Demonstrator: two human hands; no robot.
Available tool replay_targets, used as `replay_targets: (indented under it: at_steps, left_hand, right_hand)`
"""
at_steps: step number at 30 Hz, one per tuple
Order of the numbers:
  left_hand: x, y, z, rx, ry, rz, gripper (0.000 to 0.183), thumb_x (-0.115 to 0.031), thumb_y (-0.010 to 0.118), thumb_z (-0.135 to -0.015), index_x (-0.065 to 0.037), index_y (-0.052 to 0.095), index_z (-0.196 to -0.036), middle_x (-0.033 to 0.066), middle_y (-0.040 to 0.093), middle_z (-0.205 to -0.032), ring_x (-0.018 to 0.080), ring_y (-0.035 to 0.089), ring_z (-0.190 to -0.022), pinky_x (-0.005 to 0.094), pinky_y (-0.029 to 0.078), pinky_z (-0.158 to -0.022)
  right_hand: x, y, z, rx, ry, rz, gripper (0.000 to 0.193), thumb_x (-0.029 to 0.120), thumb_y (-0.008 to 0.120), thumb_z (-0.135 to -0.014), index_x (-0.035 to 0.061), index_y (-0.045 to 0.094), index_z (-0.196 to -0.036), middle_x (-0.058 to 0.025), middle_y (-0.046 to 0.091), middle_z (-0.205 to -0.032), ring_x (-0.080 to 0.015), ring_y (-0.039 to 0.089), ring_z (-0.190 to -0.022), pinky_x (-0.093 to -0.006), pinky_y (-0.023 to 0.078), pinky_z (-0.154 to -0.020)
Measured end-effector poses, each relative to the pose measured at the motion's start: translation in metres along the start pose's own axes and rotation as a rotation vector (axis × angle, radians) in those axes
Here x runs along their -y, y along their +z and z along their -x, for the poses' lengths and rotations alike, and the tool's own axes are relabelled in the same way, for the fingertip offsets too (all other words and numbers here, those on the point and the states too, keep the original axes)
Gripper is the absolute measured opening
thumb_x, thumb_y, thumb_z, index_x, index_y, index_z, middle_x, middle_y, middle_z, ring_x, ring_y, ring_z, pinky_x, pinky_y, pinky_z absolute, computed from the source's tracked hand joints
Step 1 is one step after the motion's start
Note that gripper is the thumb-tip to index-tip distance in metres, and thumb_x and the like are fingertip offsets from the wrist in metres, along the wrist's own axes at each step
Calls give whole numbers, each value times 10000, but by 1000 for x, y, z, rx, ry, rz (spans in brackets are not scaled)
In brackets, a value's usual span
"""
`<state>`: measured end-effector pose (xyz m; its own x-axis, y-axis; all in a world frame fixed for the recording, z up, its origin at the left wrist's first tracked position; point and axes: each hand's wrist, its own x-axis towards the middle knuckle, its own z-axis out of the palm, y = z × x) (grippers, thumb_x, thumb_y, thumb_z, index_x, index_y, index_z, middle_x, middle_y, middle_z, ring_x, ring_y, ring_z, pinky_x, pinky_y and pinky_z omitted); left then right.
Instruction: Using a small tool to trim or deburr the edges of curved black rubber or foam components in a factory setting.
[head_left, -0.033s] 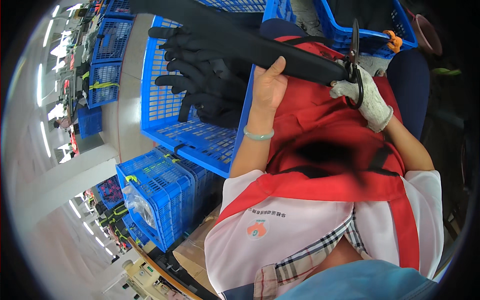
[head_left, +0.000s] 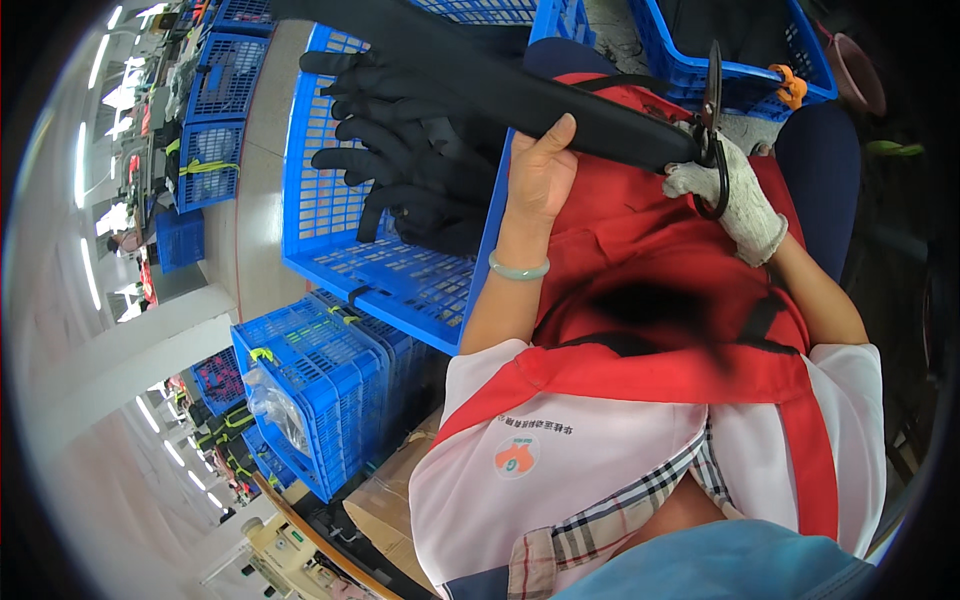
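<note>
A long, flat black strip of fabric-like material [head_left: 470, 85] stretches from the upper left across my lap. My left hand [head_left: 540, 175] grips it near its middle, thumb on top, a pale green bangle on the wrist. My right hand [head_left: 745, 195], in a white knitted glove, pinches the strip's near right end. That same hand holds black-handled scissors [head_left: 712, 90], their blades pointing up and away from the strip. Whether the blades are parted cannot be seen. Beyond my left hand, a pile of similar black strips [head_left: 420, 150] lies in a blue plastic crate [head_left: 400, 305].
Another blue crate [head_left: 690, 68] with dark material and an orange tie [head_left: 790, 87] stands at the upper right, beside a pinkish bucket [head_left: 855, 75]. Stacked blue crates [head_left: 320, 390] stand to my left. A sewing machine [head_left: 285, 555] is at lower left. My red apron [head_left: 640, 200] covers my lap.
</note>
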<state>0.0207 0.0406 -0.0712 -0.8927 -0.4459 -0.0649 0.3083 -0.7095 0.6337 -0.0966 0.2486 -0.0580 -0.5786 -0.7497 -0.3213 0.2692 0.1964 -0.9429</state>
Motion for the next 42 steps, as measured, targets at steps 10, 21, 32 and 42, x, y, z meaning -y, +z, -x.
replay_targets:
  at_steps: [10,21,32,42]
  left_hand:
    - [-66,-41,2,-69,-99,-737,257,-169,602,-930,84,568,-950,192,662,-853,265,688,-773,333,575,-620]
    - [-41,-10,-43,-179,187,7,306,-61,650,-871,-53,568,-1166,118,626,-1109,267,609,-1055,443,552,-868]
    - [-66,-2,-29,-124,121,-21,273,-62,644,-867,-56,586,-1134,73,648,-1055,225,636,-981,375,519,-885]
    - [-3,4,16,234,-234,-56,310,-28,663,-833,-18,579,-1131,119,639,-1061,241,600,-1034,392,469,-961]
  right_hand:
    - [6,-43,-8,101,-217,162,429,21,718,-763,-11,531,-1148,-51,613,-869,-106,591,-722,-241,501,-661]
    - [-6,-93,-29,-367,-355,-47,183,228,606,-868,57,584,-929,21,534,-699,-84,490,-600,-224,401,-555]
    - [-71,-115,-18,-186,-94,-748,447,266,527,-954,29,461,-1327,-145,529,-1298,-192,521,-1195,-285,459,-923]
    - [57,-5,25,293,-141,307,284,199,701,-846,20,567,-1020,-15,627,-828,-81,592,-756,-233,495,-711]
